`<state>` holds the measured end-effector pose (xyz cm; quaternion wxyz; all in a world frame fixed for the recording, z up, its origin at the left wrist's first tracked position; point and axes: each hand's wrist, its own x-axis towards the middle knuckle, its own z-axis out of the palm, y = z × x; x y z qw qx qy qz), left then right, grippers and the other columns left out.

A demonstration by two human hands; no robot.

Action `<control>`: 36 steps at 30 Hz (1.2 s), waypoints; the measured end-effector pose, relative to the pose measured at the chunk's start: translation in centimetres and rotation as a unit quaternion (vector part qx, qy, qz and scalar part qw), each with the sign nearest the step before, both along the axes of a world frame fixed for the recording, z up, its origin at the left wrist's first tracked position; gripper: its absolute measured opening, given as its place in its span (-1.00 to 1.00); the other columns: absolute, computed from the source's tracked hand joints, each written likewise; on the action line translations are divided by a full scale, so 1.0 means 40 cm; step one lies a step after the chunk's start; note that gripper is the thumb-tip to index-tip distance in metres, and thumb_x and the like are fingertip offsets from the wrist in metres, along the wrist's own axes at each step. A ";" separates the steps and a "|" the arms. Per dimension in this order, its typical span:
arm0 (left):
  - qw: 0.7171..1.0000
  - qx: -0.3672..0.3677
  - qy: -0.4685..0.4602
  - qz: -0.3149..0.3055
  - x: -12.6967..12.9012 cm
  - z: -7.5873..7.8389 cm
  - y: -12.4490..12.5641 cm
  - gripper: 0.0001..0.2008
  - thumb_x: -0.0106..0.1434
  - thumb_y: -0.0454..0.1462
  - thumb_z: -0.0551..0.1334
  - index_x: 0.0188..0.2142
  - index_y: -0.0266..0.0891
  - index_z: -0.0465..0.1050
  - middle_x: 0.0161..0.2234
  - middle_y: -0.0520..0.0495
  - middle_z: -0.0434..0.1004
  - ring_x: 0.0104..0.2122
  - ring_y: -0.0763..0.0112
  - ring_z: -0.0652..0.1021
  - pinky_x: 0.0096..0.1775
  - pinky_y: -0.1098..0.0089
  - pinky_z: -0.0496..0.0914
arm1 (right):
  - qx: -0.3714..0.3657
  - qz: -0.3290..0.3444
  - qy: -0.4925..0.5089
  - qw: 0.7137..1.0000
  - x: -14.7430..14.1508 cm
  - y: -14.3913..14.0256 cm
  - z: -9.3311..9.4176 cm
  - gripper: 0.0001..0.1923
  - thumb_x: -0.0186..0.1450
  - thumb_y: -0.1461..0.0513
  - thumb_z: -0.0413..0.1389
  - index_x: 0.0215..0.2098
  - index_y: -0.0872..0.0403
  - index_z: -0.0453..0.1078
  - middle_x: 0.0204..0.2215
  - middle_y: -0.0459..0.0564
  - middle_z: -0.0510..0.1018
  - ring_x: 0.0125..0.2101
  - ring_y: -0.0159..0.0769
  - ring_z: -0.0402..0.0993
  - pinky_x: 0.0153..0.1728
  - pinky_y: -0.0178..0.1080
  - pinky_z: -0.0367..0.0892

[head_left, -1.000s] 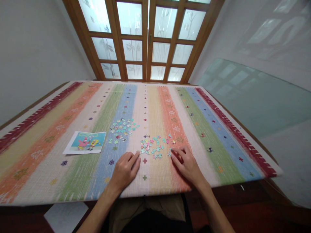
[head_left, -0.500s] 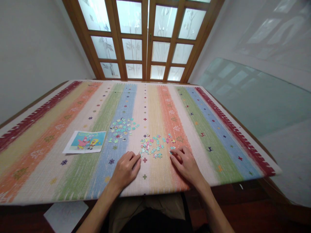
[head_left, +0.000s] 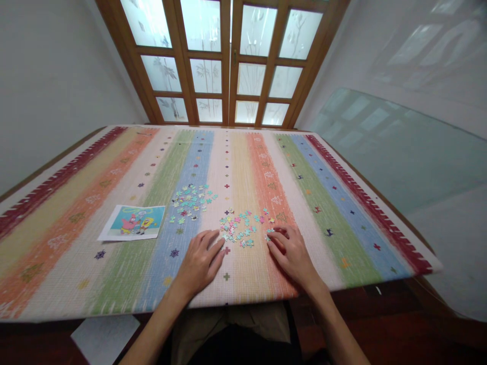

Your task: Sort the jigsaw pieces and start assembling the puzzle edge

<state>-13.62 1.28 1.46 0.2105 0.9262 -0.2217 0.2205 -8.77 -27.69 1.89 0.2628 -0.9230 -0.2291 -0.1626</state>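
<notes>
Head view, table: a broad table draped in a white woven cloth with red, yellow, orange, green and blue stripes running from near edge to far edge, dotted with small printed trees, crosses and snowflakes.
Near pieces: a loose group of small teal, pink and yellow jigsaw pieces, flat on the cloth toward the middle of the near edge.
Far pieces: a second scatter of mostly pale teal jigsaw pieces, farther from the near edge and more to the left.
Picture: a white-bordered paper sheet printed with two cartoon figures, between the far pieces and the left edge.
Left hand: fingers half bent, tips at the near pieces' left side; any grip cannot be told.
Right hand: fingers curled, thumb and forefinger at a teal piece on the right; pinched or merely touched, cannot be told.
Room: wood-framed doors with frosted panes beyond the far edge; plain pale walls either side; a greenish glass panel past the right edge.
Below: dark reddish floor; a white sheet under the near edge, leftward.
</notes>
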 end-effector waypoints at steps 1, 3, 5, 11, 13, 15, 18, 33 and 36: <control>1.000 -0.002 -0.001 -0.004 0.000 0.000 0.000 -0.76 0.43 -0.29 0.16 0.06 -0.21 0.44 0.13 -0.24 0.46 0.14 0.03 0.42 0.10 -0.02 0.42 | -0.002 -0.006 -0.003 1.000 0.001 -0.001 -0.001 -0.81 0.41 0.20 0.08 -0.12 0.07 0.52 -0.06 0.15 0.48 -0.07 -0.02 0.39 -0.01 0.08 0.36; 1.000 -0.004 -0.004 -0.012 0.002 -0.001 0.000 -0.76 0.44 -0.30 0.16 0.06 -0.20 0.43 0.15 -0.23 0.46 0.18 0.03 0.40 0.12 -0.03 0.42 | -0.002 -0.018 -0.007 1.000 0.003 -0.001 -0.003 -0.81 0.41 0.20 0.08 -0.12 0.07 0.51 -0.06 0.16 0.48 -0.06 -0.01 0.40 0.00 0.09 0.36; 1.000 -0.006 -0.005 -0.019 0.003 -0.004 0.002 -0.76 0.44 -0.31 0.15 0.06 -0.20 0.43 0.16 -0.22 0.46 0.20 0.03 0.40 0.12 -0.04 0.43 | -0.002 -0.021 -0.007 1.000 0.004 0.000 -0.004 -0.80 0.42 0.19 0.08 -0.12 0.06 0.51 -0.06 0.15 0.48 -0.04 0.00 0.40 0.02 0.10 0.35; 0.999 -0.007 -0.006 -0.031 0.003 -0.011 0.007 -0.74 0.44 -0.34 0.14 0.09 -0.21 0.42 0.16 -0.21 0.47 0.21 0.02 0.39 0.11 -0.06 0.45 | -0.004 -0.039 0.000 0.999 0.006 -0.005 -0.008 -0.79 0.42 0.18 0.05 -0.14 0.04 0.51 -0.04 0.15 0.50 -0.04 0.01 0.40 0.02 0.13 0.36; 0.999 -0.006 -0.004 -0.031 0.003 -0.012 0.008 -0.73 0.43 -0.34 0.14 0.09 -0.21 0.43 0.15 -0.22 0.47 0.20 0.02 0.40 0.11 -0.06 0.45 | -0.001 -0.054 -0.001 0.999 0.010 -0.013 -0.010 -0.78 0.42 0.16 0.04 -0.14 0.05 0.52 -0.05 0.17 0.50 -0.05 0.02 0.40 0.01 0.14 0.37; 1.000 -0.005 -0.003 -0.030 0.004 -0.012 0.007 -0.73 0.43 -0.35 0.13 0.08 -0.20 0.44 0.14 -0.21 0.48 0.19 0.03 0.41 0.11 -0.05 0.46 | 0.003 -0.062 0.003 0.998 0.015 -0.021 -0.012 -0.76 0.42 0.14 0.05 -0.12 0.05 0.52 -0.05 0.18 0.51 -0.05 0.04 0.41 0.01 0.16 0.38; 0.999 0.000 -0.002 -0.034 0.004 -0.010 0.000 -0.72 0.42 -0.39 0.12 0.07 -0.19 0.44 0.12 -0.20 0.49 0.18 0.03 0.41 0.10 -0.04 0.46 | 0.014 -0.056 0.018 0.998 0.021 -0.028 -0.017 -0.73 0.42 0.13 0.04 -0.07 0.07 0.51 -0.02 0.20 0.53 -0.01 0.04 0.44 0.05 0.16 0.39; 0.999 0.028 0.016 -0.032 0.002 -0.013 -0.054 -0.66 0.43 -0.36 0.08 0.15 -0.25 0.38 0.12 -0.25 0.49 0.16 0.08 0.48 0.14 0.00 0.48 | 0.017 0.010 0.043 0.999 0.008 -0.002 -0.032 -0.60 0.44 0.20 -0.01 0.15 0.12 0.48 0.15 0.21 0.52 0.20 0.01 0.42 0.26 0.20 0.28; 0.999 0.026 0.020 -0.036 -0.001 -0.017 -0.066 -0.66 0.44 -0.35 0.08 0.17 -0.31 0.36 0.17 -0.28 0.46 0.22 0.08 0.44 0.19 0.03 0.45 | 0.012 0.024 0.044 0.999 0.005 0.004 -0.020 -0.60 0.44 0.22 -0.03 0.14 0.12 0.48 0.13 0.20 0.54 0.16 -0.01 0.46 0.25 0.20 0.30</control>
